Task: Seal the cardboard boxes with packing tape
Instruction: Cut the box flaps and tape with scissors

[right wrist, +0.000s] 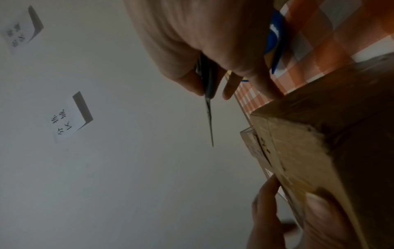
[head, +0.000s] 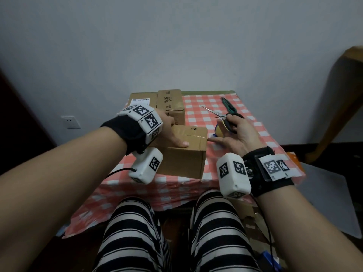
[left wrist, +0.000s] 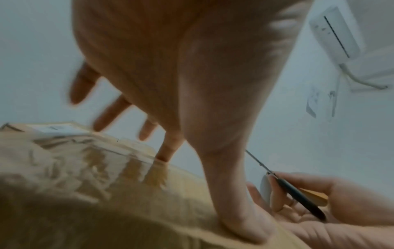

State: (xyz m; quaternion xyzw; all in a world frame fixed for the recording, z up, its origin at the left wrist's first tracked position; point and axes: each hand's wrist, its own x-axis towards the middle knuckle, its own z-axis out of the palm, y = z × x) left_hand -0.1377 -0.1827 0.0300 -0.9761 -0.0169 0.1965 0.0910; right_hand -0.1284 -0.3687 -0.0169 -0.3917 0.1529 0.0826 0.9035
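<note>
A small cardboard box (head: 182, 160) sits near the front of the table, with glossy clear tape (head: 194, 135) along its top. My left hand (head: 170, 130) lies flat on the box top, fingers straight, thumb at the front edge. My right hand (head: 237, 134) grips black-handled scissors (head: 222, 116), blades pointing away, while one straight finger touches the box's right side. A blue and yellow tape roll (head: 217, 130) lies behind that hand. The left wrist view shows the taped box top (left wrist: 95, 168) and the scissors (left wrist: 298, 195). In the right wrist view the scissors (right wrist: 209, 104) stand beside the box (right wrist: 319, 134).
Two more cardboard boxes (head: 143, 99) (head: 170, 104) stand at the table's back left. A green utility knife (head: 228, 106) lies on the red checked cloth (head: 208, 101) at the back right. Wooden furniture (head: 343, 95) stands to the right. My striped knees are under the front edge.
</note>
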